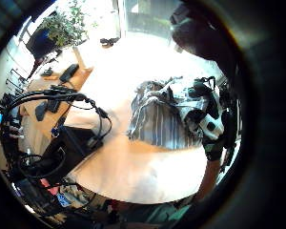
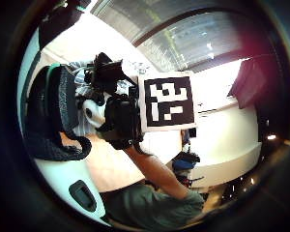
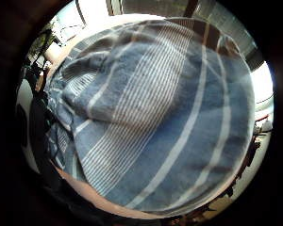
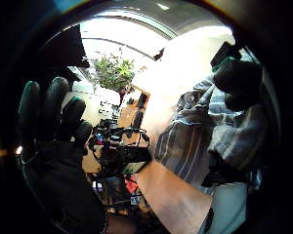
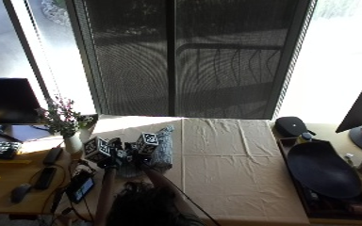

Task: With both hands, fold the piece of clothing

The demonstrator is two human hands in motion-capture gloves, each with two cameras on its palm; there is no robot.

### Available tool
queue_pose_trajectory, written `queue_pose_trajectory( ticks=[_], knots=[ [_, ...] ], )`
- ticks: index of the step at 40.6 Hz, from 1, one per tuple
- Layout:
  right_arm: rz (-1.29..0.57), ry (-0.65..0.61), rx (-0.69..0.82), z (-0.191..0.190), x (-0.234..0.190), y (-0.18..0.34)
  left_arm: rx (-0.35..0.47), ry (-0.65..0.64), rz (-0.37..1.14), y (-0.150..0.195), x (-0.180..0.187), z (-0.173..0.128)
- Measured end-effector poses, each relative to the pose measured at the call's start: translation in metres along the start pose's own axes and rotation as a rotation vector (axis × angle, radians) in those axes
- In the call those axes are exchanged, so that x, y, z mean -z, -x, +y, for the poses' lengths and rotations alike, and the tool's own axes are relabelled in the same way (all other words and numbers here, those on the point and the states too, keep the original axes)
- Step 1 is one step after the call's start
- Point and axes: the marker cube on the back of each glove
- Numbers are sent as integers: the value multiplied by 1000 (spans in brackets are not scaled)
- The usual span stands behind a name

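A blue-grey striped garment [image 5: 162,151] lies bunched at the left end of the cream-covered table [image 5: 231,160]. My right hand [image 5: 138,157] is on its near edge. In the left palm views the right hand [image 1: 207,117] sits on the crumpled cloth [image 1: 157,121]. The right thumb-side view shows its fingers [image 4: 237,80] curled onto a fold of the garment [image 4: 195,136]. Striped cloth [image 3: 155,117] fills the right little-finger view. My left hand [image 5: 105,157] hovers just left of the garment, off the cloth, and its fingers [image 4: 53,112] are straight and spread, holding nothing.
A vase with a plant [image 5: 73,141] stands just left of the hands on a wooden desk [image 5: 18,176], with a phone, a mouse and a keyboard. At the far right lies a dark tray [image 5: 322,172], with a monitor behind it. Cables hang by the table's left edge [image 1: 62,95].
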Motion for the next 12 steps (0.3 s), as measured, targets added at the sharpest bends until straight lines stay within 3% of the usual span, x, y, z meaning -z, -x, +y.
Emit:
queue_pose_trajectory(
  ticks=[5, 9, 12],
  knots=[
    [-41, -46, 102, -8, -1, -3, -7, 4, 1, -4, -1, 3],
    [-227, -154, 515, -20, 13, 16, -22, 7, 6, -13, 1, 5],
    [-328, -109, 778, -13, 28, 17, -23, 7, 13, -22, 6, 10]
  ],
)
